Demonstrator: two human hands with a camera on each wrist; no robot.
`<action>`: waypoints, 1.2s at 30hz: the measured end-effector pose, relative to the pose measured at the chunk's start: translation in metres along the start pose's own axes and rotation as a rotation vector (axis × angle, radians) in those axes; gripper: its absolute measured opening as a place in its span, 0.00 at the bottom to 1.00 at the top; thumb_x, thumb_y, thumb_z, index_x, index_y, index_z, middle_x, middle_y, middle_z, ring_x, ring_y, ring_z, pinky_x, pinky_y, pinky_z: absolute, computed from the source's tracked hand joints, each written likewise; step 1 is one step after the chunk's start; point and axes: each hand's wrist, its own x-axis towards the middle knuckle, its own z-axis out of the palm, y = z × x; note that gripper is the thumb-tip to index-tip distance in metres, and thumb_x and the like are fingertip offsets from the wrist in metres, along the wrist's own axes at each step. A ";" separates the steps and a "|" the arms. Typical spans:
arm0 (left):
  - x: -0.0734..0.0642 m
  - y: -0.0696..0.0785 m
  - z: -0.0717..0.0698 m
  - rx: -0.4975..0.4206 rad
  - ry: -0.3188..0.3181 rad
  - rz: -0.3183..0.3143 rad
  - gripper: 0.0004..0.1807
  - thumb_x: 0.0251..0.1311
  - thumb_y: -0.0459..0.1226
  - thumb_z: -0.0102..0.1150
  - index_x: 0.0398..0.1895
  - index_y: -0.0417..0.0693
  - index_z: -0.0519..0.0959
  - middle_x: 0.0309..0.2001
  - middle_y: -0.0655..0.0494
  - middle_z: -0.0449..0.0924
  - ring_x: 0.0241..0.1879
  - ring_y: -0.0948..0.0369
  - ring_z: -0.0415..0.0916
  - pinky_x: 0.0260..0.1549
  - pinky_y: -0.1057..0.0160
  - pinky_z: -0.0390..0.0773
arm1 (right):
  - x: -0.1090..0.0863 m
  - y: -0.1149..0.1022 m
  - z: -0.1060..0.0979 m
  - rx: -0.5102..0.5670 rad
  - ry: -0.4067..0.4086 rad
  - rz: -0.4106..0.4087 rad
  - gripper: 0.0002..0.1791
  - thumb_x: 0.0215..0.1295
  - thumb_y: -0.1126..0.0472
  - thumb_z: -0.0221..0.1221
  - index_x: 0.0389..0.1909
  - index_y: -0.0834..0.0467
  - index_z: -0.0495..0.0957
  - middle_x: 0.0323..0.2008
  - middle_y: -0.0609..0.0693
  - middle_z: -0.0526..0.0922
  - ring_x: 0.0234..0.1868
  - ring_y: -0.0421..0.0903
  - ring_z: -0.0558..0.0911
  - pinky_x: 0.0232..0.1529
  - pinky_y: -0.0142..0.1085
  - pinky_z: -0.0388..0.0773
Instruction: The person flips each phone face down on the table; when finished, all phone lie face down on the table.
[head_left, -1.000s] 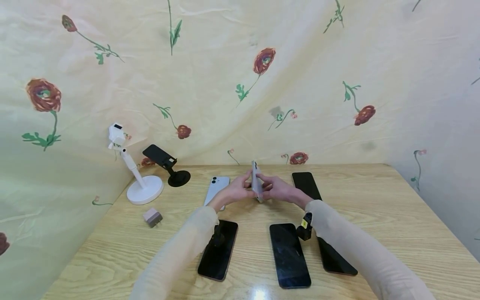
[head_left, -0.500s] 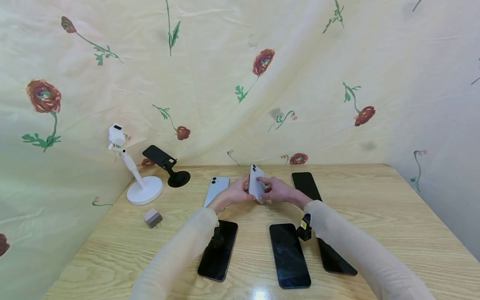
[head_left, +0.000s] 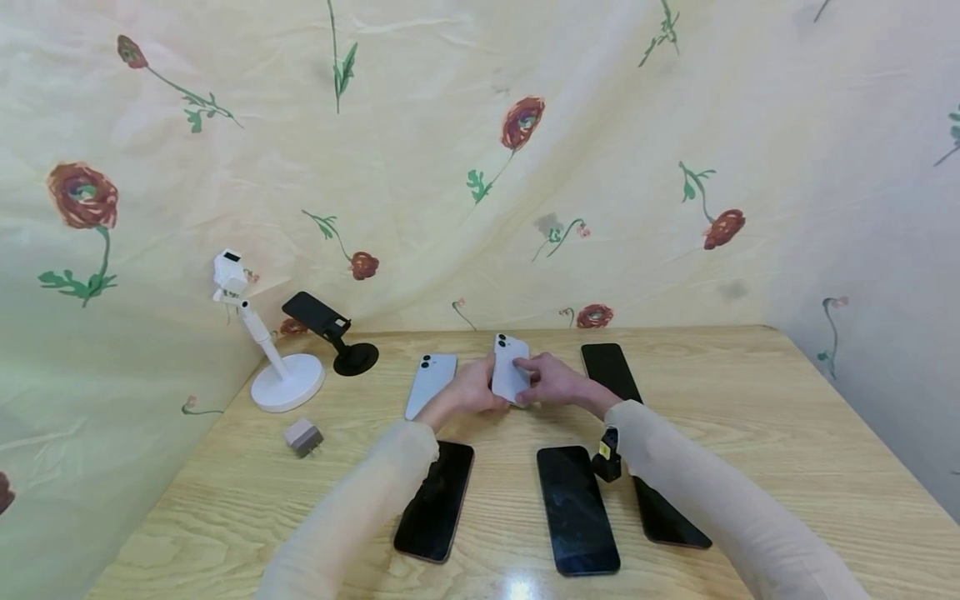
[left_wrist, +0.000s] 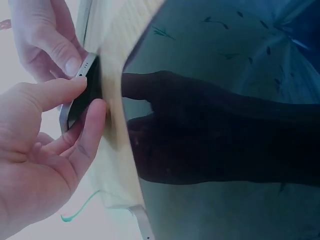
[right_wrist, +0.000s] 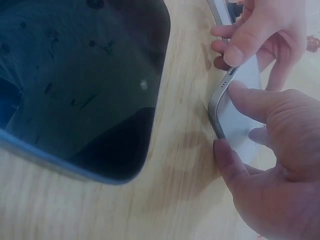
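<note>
In the head view both hands hold a pale smartphone near the table's back edge, its back with camera lenses turned toward me. My left hand grips its left side and lower edge. My right hand has thumb and fingers on its right side and lower corner. The right wrist view shows the phone's pale back and its port edge, pinched by the left thumb. From the left wrist, the dark screen is visible between the fingers, close to the wood.
Beside the left hand lies another pale phone. Dark phones lie nearer: one left, one centre, and dark slabs partly under the right sleeve. A white stand, black phone stand and charger plug stand left.
The held phone has turned from nearly edge-on to showing its back, and its top has tipped lower. Both hands keep hold of it; the other phones and stands stay in place.
</note>
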 end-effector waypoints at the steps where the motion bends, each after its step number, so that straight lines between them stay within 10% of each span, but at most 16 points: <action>1: 0.000 -0.001 0.001 -0.013 -0.004 -0.009 0.33 0.52 0.29 0.73 0.62 0.36 0.70 0.39 0.48 0.82 0.33 0.58 0.78 0.32 0.63 0.79 | 0.000 0.000 0.000 -0.021 0.004 0.010 0.40 0.63 0.64 0.68 0.72 0.72 0.60 0.66 0.74 0.64 0.61 0.64 0.74 0.58 0.49 0.73; 6: -0.001 -0.003 0.003 -0.020 -0.013 -0.041 0.28 0.52 0.29 0.73 0.55 0.35 0.71 0.31 0.51 0.81 0.25 0.60 0.77 0.24 0.66 0.77 | -0.001 -0.002 0.001 -0.090 0.020 0.056 0.41 0.62 0.62 0.69 0.71 0.72 0.62 0.64 0.74 0.64 0.60 0.64 0.74 0.58 0.48 0.73; 29: 0.003 -0.002 0.004 0.171 -0.083 -0.156 0.38 0.55 0.40 0.74 0.65 0.32 0.69 0.51 0.41 0.80 0.43 0.55 0.75 0.48 0.59 0.74 | -0.005 -0.003 0.005 -0.093 0.042 0.084 0.38 0.61 0.61 0.70 0.67 0.74 0.66 0.66 0.72 0.62 0.61 0.62 0.72 0.61 0.50 0.70; 36: 0.004 -0.001 0.005 0.131 -0.125 -0.205 0.42 0.58 0.39 0.73 0.71 0.32 0.63 0.30 0.48 0.80 0.21 0.61 0.74 0.23 0.67 0.73 | -0.006 -0.003 0.005 -0.074 0.048 0.097 0.38 0.61 0.62 0.70 0.67 0.74 0.67 0.66 0.70 0.64 0.62 0.61 0.72 0.61 0.49 0.70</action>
